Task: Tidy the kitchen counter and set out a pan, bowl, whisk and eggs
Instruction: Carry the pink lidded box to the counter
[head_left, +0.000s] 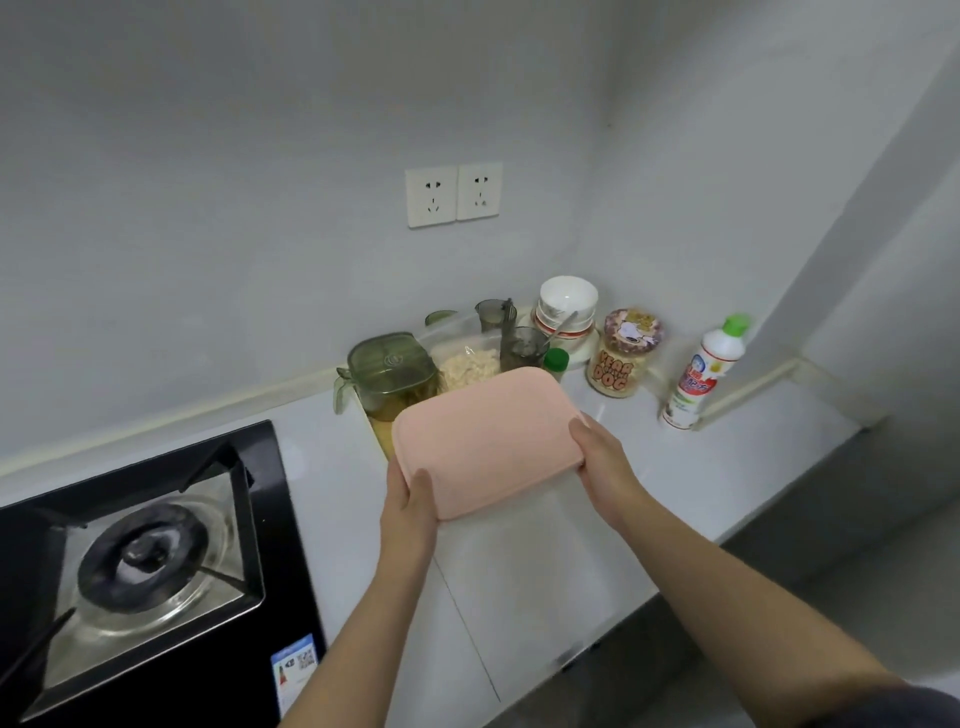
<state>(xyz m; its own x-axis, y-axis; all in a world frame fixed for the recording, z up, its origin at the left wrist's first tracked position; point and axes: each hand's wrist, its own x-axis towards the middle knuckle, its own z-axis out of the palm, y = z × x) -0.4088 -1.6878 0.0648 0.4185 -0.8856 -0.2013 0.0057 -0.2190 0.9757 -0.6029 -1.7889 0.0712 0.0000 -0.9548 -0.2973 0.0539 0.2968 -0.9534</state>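
Above the white counter (545, 561) a board (488, 441), pink with rounded corners, is held off the surface by both hands, tilted so its far edge sits higher. The left hand (410, 499) grips the near left corner. Its thumb lies flat on the top face and the other fingers are hidden underneath. The right hand (605, 462) grips the right short edge, thumb along the top rim and fingers curled out of sight below.

Just behind the board, and partly covered by it, stands a crowd of things. A green-lidded tub (392, 371) with a side handle sits at the left, with a clear box (467, 364) of pale flakes beside it. Behind the box are two smoky grey cups (493, 312). A small green-capped jar (556, 358) peeks over the board's far edge. A yellowish slab (382, 434) shows under the board's left side; what it is cannot be told.

Stacked white bowls (566, 304) stand in the back corner on a plate, a metal handle (563, 322) leaning out of them. To their right is a printed jar (621, 358), then, well apart along the side wall, a white bottle (706, 371) with a green cap.

A black gas hob (140, 561) fills the counter's left end. Two sockets (453, 195) sit side by side on the back wall.
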